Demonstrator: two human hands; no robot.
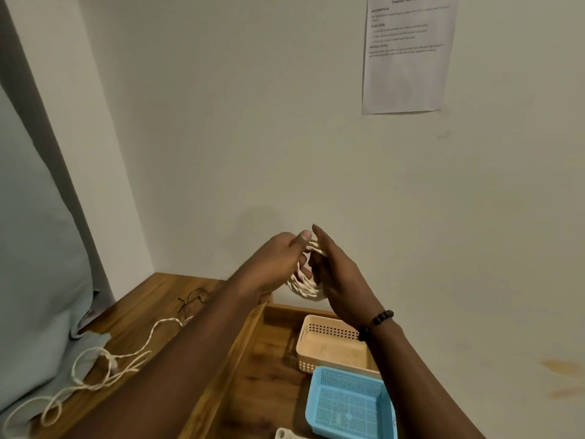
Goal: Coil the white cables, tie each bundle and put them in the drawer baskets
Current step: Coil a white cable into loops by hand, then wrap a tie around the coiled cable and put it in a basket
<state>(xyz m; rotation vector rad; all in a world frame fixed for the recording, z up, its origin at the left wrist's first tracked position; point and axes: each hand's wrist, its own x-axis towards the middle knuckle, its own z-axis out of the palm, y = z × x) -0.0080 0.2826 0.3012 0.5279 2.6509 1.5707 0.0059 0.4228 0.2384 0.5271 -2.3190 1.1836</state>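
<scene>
A white coil (305, 285) of cable hangs in the air between both hands, above the far end of the open drawer (253, 372) and in front of the wall (253, 137). The left hand (278, 261) grips the coil's upper loops, fingers curled round them with the thumb tip pressed on top. The right hand (335, 274) holds the coil's right side: its fingers reach up fairly straight along the loops, and the lower ones bend in behind the strands (how firmly they close is hard to tell from this angle). A dark bead bracelet (376, 323) sits on the right wrist.

Below the hands, inside the drawer, a beige basket (329, 343) stands toward the back and a blue basket (348, 403) just in front of it, the two touching or nearly so. A small pale object (285, 434) shows at the bottom edge of the drawer, too cut off to identify.

To the left, on the wooden tabletop (142, 308), a loose white cable (107, 365) trails in open loops toward the near corner and partly over a pale blue cloth (34, 280). A thin dark tie (193, 301) lies farther back on the wood. A printed sheet (408, 55) is stuck high on the wall, its text too blurred to read.
</scene>
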